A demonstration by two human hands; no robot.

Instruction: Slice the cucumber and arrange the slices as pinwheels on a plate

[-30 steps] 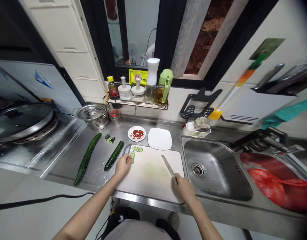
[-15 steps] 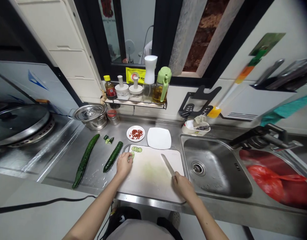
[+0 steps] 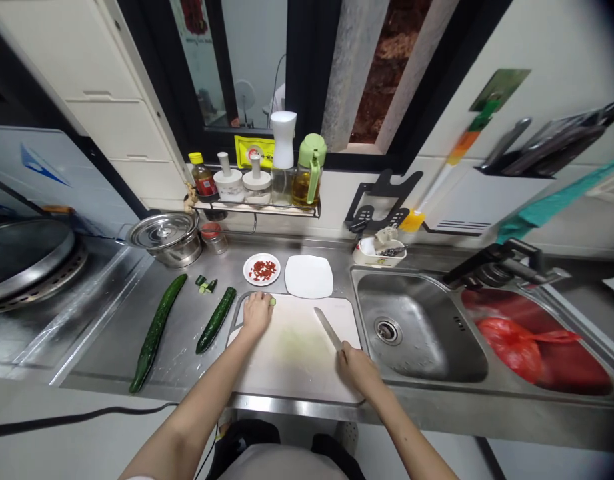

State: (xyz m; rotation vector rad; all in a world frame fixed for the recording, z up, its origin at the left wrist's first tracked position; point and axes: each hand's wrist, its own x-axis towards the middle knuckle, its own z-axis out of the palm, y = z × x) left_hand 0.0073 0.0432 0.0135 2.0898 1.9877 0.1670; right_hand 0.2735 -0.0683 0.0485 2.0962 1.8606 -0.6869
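My left hand (image 3: 257,313) is at the upper left of the white cutting board (image 3: 301,373), its fingers curled over cucumber slices. Only a bit of pale green slice (image 3: 272,302) shows beside the fingers; the hand hides the others. A kitchen knife (image 3: 329,329) is gripped by the handle in my right hand (image 3: 359,370), its blade pointing up and left, low over the board's right half. Left of the board lie a shorter cucumber (image 3: 215,320) and a long whole one (image 3: 158,333). Several cut cucumber pieces (image 3: 207,285) sit behind them on the steel counter.
Behind the board stand a small plate of chopped red pieces (image 3: 263,269) and a white square plate (image 3: 309,276). A lidded steel pot (image 3: 169,240) is at the back left. The sink (image 3: 421,333) adjoins the board on the right. Bottles line a wall shelf (image 3: 261,209).
My left hand has moved up and right over the row of cucumber slices, now covering most of them. The knife stays in my right hand. The whole view has shifted slightly.
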